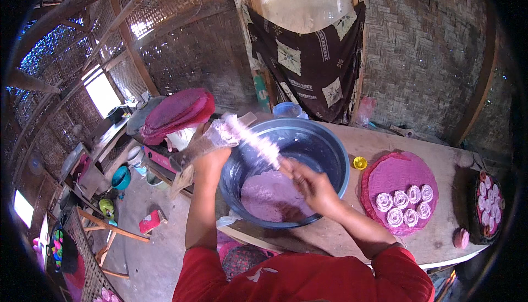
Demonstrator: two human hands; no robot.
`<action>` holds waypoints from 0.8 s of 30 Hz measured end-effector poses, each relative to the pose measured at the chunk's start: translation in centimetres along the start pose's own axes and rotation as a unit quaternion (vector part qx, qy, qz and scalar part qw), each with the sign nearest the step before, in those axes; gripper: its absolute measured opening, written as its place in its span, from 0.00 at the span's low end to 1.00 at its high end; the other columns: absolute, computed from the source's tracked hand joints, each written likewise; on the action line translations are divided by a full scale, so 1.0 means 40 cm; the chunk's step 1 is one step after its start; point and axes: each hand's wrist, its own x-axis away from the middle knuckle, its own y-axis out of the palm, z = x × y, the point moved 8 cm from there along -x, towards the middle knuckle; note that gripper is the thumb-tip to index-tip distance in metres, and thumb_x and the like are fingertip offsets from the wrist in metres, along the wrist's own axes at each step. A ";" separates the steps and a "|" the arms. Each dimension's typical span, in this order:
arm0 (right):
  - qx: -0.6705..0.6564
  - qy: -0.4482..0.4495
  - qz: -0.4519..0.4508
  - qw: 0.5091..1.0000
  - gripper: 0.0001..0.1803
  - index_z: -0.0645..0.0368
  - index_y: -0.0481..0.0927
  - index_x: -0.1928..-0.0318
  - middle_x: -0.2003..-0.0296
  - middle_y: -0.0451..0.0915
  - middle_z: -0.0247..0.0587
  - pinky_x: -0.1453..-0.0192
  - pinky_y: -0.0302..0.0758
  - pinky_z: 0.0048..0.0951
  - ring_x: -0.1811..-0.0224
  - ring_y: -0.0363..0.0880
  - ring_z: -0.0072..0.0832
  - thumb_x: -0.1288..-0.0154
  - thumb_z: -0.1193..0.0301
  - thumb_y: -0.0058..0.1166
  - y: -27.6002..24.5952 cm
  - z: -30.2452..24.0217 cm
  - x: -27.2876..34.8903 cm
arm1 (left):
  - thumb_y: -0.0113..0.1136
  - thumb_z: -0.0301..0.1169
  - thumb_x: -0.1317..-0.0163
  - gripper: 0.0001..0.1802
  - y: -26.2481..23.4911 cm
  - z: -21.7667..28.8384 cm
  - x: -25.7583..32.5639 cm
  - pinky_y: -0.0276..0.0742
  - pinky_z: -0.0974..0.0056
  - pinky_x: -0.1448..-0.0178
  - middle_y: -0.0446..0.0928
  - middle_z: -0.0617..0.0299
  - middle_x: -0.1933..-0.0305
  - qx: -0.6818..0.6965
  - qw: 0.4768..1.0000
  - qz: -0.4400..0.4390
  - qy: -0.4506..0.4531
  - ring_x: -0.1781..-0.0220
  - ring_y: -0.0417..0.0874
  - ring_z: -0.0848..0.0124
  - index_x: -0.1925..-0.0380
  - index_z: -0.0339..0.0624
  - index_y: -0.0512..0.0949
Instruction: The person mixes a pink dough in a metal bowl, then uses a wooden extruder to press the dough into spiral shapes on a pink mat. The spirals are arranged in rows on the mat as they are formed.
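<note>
**Both hands grip a dough-coated stick over the basin**

Clenched at either end, the stick [250, 139] slants from the left hand [212, 156], held higher, down to the right hand [308, 184]. It hangs above the blue basin [330, 145] of purple dough [272, 197], near the table's [440, 241] left edge. Rolled pieces sit on a round mat [388, 173] to the right.

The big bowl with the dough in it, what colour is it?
The big bowl is blue, with purple dough inside; the head view shows it.
</note>
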 end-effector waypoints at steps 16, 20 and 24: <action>0.123 0.081 -0.121 0.982 0.19 0.50 0.73 0.38 0.42 0.77 0.44 0.45 0.74 0.32 0.43 0.78 0.39 0.26 0.71 0.41 0.021 0.034 0.034 | 0.62 0.41 0.49 0.14 0.058 -0.164 0.056 0.74 0.57 0.42 0.83 0.55 0.63 -0.043 0.999 0.010 -0.025 0.58 0.82 0.56 0.68 0.45 0.82; 0.345 0.229 -0.389 0.823 0.23 0.40 0.73 0.37 0.40 0.71 0.57 0.37 0.68 0.47 0.40 0.71 0.53 0.29 0.52 0.43 0.081 0.182 0.081 | 0.64 0.38 0.48 0.15 -0.104 -0.181 0.028 0.72 0.55 0.42 0.82 0.54 0.62 0.044 0.994 0.067 -0.070 0.55 0.81 0.58 0.63 0.41 0.82; 0.354 0.035 -0.204 0.912 0.31 0.50 0.65 0.32 0.31 0.58 0.56 0.26 0.53 0.44 0.28 0.54 0.52 0.29 0.48 0.41 0.017 0.102 -0.016 | 0.61 0.34 0.44 0.15 -0.263 -0.202 -0.003 0.74 0.58 0.48 0.79 0.50 0.56 0.355 0.922 0.092 -0.129 0.52 0.79 0.62 0.60 0.38 0.79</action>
